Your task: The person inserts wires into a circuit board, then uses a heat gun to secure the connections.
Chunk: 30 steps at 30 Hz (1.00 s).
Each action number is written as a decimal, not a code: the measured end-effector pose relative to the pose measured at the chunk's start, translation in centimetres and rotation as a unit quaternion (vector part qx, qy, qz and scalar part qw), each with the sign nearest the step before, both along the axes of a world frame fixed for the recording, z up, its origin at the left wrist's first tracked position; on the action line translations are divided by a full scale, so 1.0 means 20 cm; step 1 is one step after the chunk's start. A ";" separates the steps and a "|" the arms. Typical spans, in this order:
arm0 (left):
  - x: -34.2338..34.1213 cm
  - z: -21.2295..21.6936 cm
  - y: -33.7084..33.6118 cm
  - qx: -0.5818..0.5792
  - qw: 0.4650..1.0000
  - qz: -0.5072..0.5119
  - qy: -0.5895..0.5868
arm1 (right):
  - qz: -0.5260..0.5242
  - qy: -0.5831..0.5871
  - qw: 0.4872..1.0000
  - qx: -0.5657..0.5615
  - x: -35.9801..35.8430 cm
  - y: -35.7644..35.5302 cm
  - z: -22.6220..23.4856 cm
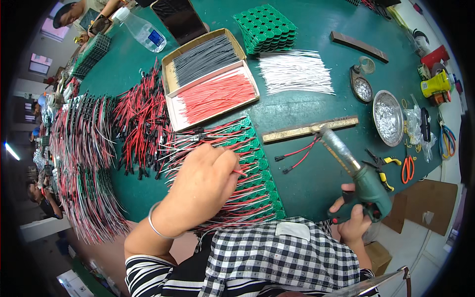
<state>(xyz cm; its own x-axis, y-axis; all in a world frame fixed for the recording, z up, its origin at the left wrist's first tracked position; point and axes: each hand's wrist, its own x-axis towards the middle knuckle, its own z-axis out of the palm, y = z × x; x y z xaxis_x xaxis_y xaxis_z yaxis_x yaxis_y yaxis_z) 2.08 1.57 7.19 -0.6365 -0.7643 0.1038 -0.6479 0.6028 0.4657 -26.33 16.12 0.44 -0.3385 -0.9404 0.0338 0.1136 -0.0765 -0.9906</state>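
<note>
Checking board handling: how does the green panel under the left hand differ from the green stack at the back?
The panel carries rows of red and white wires; the stack shows none. The panel lies low; the stack rises several layers. The left hand is over the panel; no hand is at the stack. Both are green with round shapes.

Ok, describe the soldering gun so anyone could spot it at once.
On the green tabletop, look right of the circuit-board panel to the person's right hand. It grips the soldering gun, a dark green pistol shape with a silvery barrel. Unlike the yellow-handled pliers and orange-handled scissors nearby, it is hand-held.
</note>
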 end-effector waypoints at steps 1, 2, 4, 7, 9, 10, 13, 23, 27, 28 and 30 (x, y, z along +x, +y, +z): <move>0.00 -0.03 0.01 0.000 1.000 0.001 0.003 | 0.017 0.011 1.000 0.012 0.01 0.00 -0.01; 0.00 -0.06 0.02 0.013 1.000 0.005 -0.006 | 0.033 -0.004 0.999 0.022 0.01 0.01 -0.01; -0.02 -0.10 0.03 0.034 0.999 0.012 -0.005 | 0.069 0.018 0.997 0.043 0.01 0.03 0.01; -0.03 -0.17 0.04 -0.009 1.000 0.010 0.024 | 0.122 0.040 0.988 0.087 0.00 0.07 0.03; -0.05 -0.20 0.04 -0.014 0.999 0.013 0.034 | 0.157 0.089 0.978 0.107 -0.01 0.08 0.03; -0.05 -0.21 0.03 -0.039 0.999 0.011 0.026 | 0.140 0.081 0.979 0.126 0.00 0.09 0.04; -0.08 -0.23 0.02 -0.040 0.998 0.028 0.034 | 0.159 0.130 0.970 0.131 -0.01 0.09 0.06; -0.09 -0.31 0.03 -0.073 0.995 0.026 0.066 | 0.206 0.410 0.888 0.033 0.02 0.01 0.11; -0.09 -0.32 0.05 -0.087 0.994 0.018 0.058 | 0.225 0.365 0.900 0.076 0.01 0.01 0.13; -0.09 -0.33 0.05 -0.086 0.994 0.017 0.059 | 0.225 0.366 0.900 0.078 0.02 0.00 0.13; -0.09 -0.33 0.04 -0.099 0.993 0.018 0.060 | 0.225 0.451 0.863 0.022 0.04 -0.03 0.15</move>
